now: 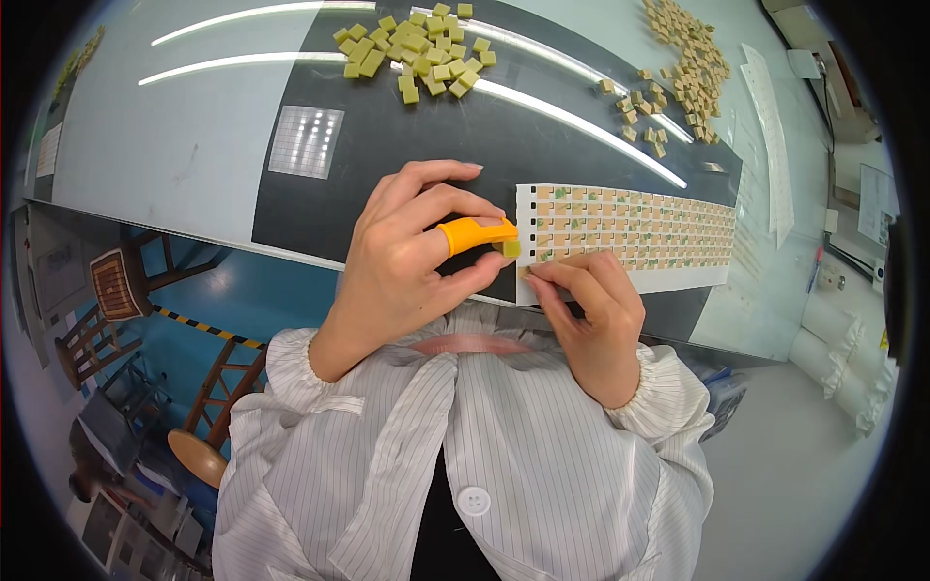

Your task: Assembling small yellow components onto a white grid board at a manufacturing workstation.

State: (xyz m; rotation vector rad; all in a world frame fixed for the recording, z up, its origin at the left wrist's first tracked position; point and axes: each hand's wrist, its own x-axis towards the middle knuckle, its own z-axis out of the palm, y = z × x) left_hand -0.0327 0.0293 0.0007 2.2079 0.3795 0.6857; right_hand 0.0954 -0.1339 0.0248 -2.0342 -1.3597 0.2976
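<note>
My left hand (407, 237) wears an orange finger sleeve (475, 234) on one finger. Between its thumb and fingers it pinches a small yellow-green block (511, 249), just off the left edge of a white sheet (668, 281). Rows of small tan pieces (620, 225), some with green marks, cover that sheet, and black squares line its left side. At the sheet's lower left corner my right hand (601, 315) has thumb and finger closed on a small tan piece (526, 273), mostly covered by the fingertips.
A loose heap of yellow-green blocks (417, 46) lies at the back of the black mat (387, 136). Many tan blocks (693, 73) are scattered at the far right. A clear gridded sheet (305, 142) lies to the left. Wooden stools (201, 455) stand on the floor at left.
</note>
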